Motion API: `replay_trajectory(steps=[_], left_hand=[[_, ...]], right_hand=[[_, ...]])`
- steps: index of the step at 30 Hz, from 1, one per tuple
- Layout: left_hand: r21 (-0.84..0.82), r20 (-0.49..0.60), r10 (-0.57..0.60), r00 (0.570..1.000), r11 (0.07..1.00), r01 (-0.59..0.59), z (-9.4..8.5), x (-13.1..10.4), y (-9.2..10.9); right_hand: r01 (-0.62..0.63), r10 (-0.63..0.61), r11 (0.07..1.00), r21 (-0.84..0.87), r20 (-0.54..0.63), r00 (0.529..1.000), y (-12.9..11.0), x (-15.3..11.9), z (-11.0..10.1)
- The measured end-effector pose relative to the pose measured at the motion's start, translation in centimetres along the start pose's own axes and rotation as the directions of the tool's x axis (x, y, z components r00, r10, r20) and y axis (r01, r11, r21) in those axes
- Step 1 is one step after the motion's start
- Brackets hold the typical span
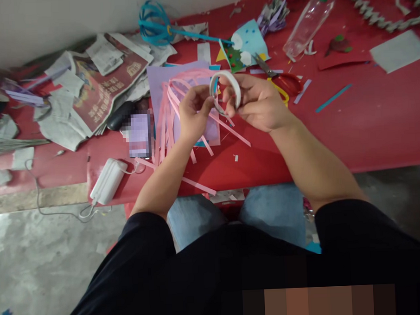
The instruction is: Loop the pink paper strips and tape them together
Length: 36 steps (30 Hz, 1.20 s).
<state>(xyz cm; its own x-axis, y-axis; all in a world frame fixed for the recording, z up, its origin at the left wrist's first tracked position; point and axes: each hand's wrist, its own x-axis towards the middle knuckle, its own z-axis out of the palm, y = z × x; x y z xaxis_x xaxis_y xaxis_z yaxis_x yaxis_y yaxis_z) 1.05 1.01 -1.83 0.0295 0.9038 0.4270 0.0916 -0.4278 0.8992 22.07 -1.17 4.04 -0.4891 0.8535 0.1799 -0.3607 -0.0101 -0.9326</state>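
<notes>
A roll of tape (238,92), seen as a white ring, is held up over the table between my two hands. My right hand (263,101) grips it from the right, some fingers through its middle. At its left edge, my left hand (195,112) pinches with thumb and fingertips; whether a tape end is between them cannot be made out. Below lie long pink paper strips (164,124), fanned over a purple sheet (155,81) with blue paper under it. Scissors with red handles (292,83) lie just beyond my right hand, partly over a yellow handle (283,95).
Crumpled newspapers (105,83) cover the back left. A phone (139,135), black mouse-like object (121,116) and white power bank (109,180) with cable sit left. Behind are a blue paper-strip ball on a stick (155,24), a decorated card (250,42) and a plastic bottle (308,25).
</notes>
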Motion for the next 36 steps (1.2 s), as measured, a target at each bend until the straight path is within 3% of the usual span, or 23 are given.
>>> replay_trajectory(steps=[3,7,14,17,22,27,32,36], left_hand=[[-0.114,0.051,0.011,0.999,0.993,-0.005,0.2,0.1,-0.1],[-0.125,0.053,0.044,0.998,0.991,-0.037,0.2,0.0,-0.3],[-0.211,0.024,-0.093,0.995,0.973,0.096,0.2,-0.1,-1.7],[-0.206,0.009,-0.123,0.992,0.971,0.123,0.3,-0.1,-1.5],[-0.149,-0.099,0.014,0.995,0.988,-0.028,0.2,0.1,-0.2],[-0.007,-0.110,0.181,0.977,0.983,-0.183,0.3,-0.5,1.2],[-0.015,-0.046,0.186,0.981,0.982,-0.187,0.5,-1.1,1.6],[-0.119,0.006,0.158,0.987,0.981,-0.156,0.7,-0.9,1.0]], right_hand=[[-0.014,0.016,0.999,0.041,-0.042,0.999,-0.3,-0.1,0.0],[0.044,-0.044,0.998,0.035,-0.001,0.999,0.0,-0.1,-0.5],[0.032,-0.032,0.992,-0.124,0.001,0.999,0.9,0.1,-0.2],[0.076,-0.076,0.991,-0.109,0.002,0.997,1.5,0.3,-0.4],[0.123,-0.137,0.987,-0.102,-0.138,0.981,2.9,1.2,-1.6],[0.196,-0.286,0.929,-0.315,-0.273,0.919,4.1,1.7,-2.5],[0.178,-0.352,0.857,-0.484,-0.296,0.888,4.3,1.7,-3.0],[0.102,-0.292,0.862,-0.497,-0.322,0.901,4.5,1.8,-3.2]])
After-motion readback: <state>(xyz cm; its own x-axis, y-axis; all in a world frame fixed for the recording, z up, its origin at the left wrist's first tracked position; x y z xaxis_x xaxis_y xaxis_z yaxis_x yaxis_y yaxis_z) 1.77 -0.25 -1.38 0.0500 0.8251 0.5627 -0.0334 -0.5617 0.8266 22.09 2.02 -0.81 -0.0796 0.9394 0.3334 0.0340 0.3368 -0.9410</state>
